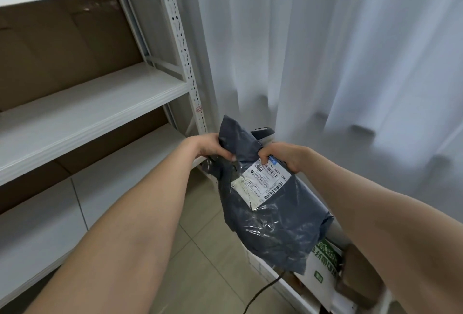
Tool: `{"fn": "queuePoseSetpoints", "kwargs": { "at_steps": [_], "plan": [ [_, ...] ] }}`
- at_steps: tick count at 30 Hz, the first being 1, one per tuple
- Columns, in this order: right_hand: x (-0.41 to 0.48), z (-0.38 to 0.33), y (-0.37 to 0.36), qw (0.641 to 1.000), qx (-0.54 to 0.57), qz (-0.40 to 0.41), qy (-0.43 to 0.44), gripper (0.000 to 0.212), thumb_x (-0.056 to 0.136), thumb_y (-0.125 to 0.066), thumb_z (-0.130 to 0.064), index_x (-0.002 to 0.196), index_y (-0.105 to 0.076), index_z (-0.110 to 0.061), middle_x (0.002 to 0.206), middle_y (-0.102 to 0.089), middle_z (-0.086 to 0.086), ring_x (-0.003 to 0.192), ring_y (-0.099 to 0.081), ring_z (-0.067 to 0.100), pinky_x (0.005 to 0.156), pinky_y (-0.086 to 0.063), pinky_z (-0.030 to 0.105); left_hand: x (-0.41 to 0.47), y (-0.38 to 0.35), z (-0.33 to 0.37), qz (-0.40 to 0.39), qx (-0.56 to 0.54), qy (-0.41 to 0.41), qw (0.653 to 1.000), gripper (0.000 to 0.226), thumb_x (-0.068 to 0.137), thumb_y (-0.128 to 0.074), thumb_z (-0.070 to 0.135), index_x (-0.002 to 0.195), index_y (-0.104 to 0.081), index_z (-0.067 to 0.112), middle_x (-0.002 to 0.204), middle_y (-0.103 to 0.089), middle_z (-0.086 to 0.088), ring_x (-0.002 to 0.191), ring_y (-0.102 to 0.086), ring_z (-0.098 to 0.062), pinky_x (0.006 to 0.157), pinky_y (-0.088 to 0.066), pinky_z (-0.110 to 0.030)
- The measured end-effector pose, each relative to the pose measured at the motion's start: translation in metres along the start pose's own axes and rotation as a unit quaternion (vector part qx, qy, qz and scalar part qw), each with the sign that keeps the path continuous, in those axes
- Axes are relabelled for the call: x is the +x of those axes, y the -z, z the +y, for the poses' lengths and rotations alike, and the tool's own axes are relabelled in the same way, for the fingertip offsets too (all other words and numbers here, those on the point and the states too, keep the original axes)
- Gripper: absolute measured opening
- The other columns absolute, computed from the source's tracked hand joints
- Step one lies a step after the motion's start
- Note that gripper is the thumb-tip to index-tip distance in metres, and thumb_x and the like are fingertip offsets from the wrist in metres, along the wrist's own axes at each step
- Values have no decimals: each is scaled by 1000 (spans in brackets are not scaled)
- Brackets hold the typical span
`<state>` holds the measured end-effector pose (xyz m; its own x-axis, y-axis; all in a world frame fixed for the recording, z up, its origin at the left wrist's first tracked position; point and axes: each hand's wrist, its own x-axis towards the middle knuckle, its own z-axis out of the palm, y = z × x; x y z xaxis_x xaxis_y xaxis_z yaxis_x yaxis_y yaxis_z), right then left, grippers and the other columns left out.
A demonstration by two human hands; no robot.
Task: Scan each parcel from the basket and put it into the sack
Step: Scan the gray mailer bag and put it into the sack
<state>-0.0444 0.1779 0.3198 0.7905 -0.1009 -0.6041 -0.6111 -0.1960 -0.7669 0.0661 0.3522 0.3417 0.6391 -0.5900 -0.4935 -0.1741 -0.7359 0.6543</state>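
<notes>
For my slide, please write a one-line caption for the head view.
A grey parcel, label facing the camera, gripped by the left hand and right hand beside white shelving.

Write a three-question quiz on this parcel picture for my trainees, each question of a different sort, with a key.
1. True or false: only the left hand holds the parcel.
2. The parcel's label faces: A the camera, B the floor, C the curtain.
3. Fill in: the shelves stand on the person's ____ side.

Key: 1 false, the right hand grips it too; 2 A; 3 left.
</notes>
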Motion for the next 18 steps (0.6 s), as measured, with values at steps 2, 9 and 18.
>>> {"fn": "queuePoseSetpoints", "kwargs": {
  "at_steps": [2,9,18],
  "plan": [
    [6,3,-2,999,28,40,19,8,84,-54,-2,89,-51,-7,88,-71,15,77,-72,27,73,-58,32,2,1,-9,54,1,14,998,54,75,-80,20,123,-58,13,115,-61,0,107,-55,-20,91,-39,-29],
    [25,12,-3,970,111,204,77,16,81,-72,-1,84,-58,-9,99,-72,15,90,-70,29,84,-57,39,2,4,-24,179,-64,31,981,40,77,-77,20,111,-61,7,105,-63,-7,89,-58,-21,79,-45,-30],
    [28,14,-10,950,58,289,99,14,83,-73,-12,83,-59,-9,86,-62,7,84,-59,25,73,-46,32,-10,-8,-28,158,-111,53,980,57,72,-82,15,122,-57,5,118,-62,-8,104,-57,-25,88,-43,-31]
  ]
}}
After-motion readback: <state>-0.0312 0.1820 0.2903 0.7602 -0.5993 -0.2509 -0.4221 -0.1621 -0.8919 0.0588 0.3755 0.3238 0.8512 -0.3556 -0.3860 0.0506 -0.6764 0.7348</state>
